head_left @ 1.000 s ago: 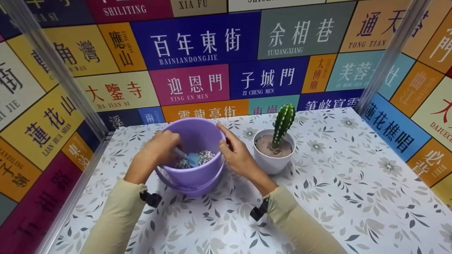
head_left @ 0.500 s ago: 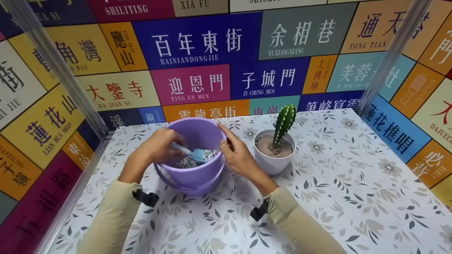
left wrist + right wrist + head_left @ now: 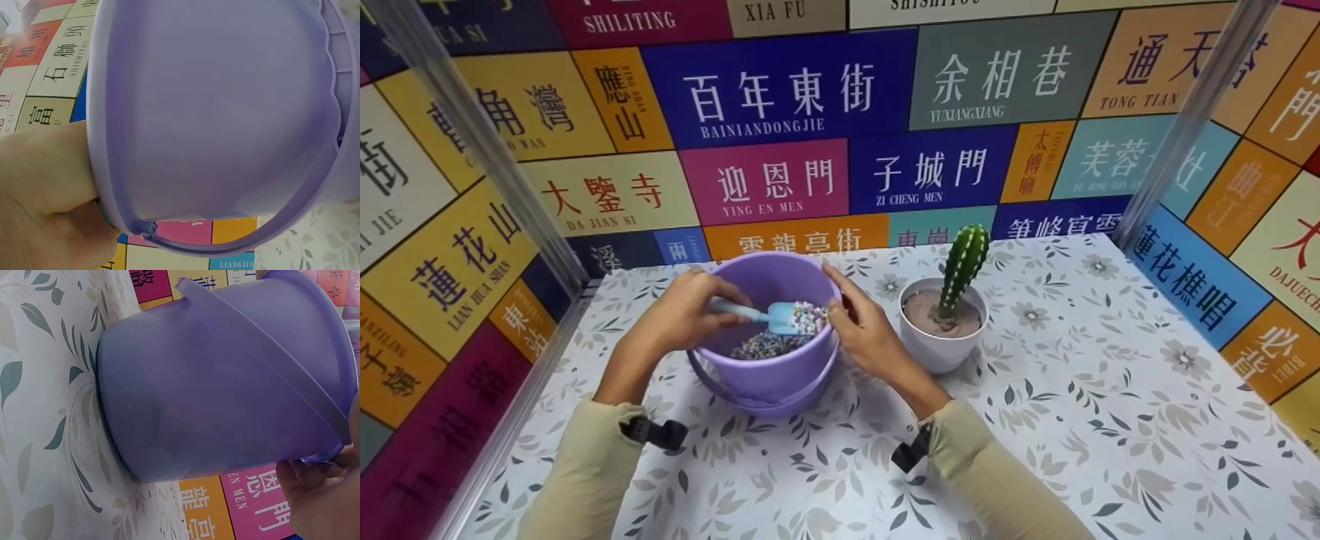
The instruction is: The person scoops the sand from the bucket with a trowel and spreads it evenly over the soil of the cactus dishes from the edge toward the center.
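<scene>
At far left, seen from my remote seat, a person's left hand (image 3: 682, 313) reaches over the bucket's rim, thumb and fingers bent in a pinch about the handle of a pale blue scoop (image 3: 781, 319). In the left wrist view the bucket wall hides the blade from me. The scoop lies inside the bucket's mouth, its long axis running nearly left to right with a slight dip toward the blade. A small heap of light, multicoloured beads (image 3: 808, 321) sits at the blade's tip, over the darker granules (image 3: 769, 346) below.

The purple bucket (image 3: 791, 375) stands on the flower-print tabletop (image 3: 1080, 427), its mouth toward my head camera and its carrying handle (image 3: 270, 354) hanging down outside the wall.

At the bucket's right edge, the right hand (image 3: 870, 336) grips the rim, fingers bent behind it and thumb at the lip; I see no tool in it.

Just beyond that hand, farthest right, a white pot (image 3: 941, 351) holds an upright cactus (image 3: 964, 262) set in brown fill. The relation I judge decisive: the blade points right, toward the pot, with the bucket's rim and the right hand between. The right hand is nearer the pot; the left alone has the scoop.
</scene>
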Demonstrator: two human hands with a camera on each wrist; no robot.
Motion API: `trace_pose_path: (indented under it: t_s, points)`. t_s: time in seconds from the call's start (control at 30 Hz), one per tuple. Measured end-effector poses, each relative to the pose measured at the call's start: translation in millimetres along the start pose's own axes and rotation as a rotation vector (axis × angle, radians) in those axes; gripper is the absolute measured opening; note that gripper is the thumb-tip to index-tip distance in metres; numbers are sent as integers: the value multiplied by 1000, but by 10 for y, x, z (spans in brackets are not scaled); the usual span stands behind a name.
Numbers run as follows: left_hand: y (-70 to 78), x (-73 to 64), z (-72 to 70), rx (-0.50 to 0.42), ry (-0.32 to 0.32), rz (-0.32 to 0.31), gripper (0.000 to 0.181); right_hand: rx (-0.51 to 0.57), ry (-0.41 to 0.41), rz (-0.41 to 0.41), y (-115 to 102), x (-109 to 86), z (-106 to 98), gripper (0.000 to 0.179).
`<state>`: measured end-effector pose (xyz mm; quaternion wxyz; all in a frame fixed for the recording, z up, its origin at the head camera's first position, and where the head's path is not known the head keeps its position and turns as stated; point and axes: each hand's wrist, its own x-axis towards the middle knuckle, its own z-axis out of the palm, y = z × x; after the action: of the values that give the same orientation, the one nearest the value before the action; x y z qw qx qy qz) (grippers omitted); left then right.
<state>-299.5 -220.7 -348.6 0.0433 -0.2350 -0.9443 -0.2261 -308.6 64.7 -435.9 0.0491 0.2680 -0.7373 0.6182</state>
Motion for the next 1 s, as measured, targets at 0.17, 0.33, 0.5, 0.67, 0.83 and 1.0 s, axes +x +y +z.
trace_pose_path:
  t_s: [0.17,0.33,0.5,0.67,0.83,1.0]
  points:
    - [27,-69,-28,14,52,3,19,41,23,-9,21,-4,-3,61]
    - [64,-123,-24,19,87,-16,20,64,51,-13,33,-10,10,59]
    - [81,-150,-2,28,121,-20,21,104,57,-25,35,-26,35,56]
    - [97,-148,-7,25,147,-8,22,138,60,-29,57,-36,31,57]
    - [107,-164,-30,5,179,6,22,131,39,-20,42,-63,-19,56]
    - [136,-156,-25,-5,205,34,23,101,26,-21,8,-99,-127,53]
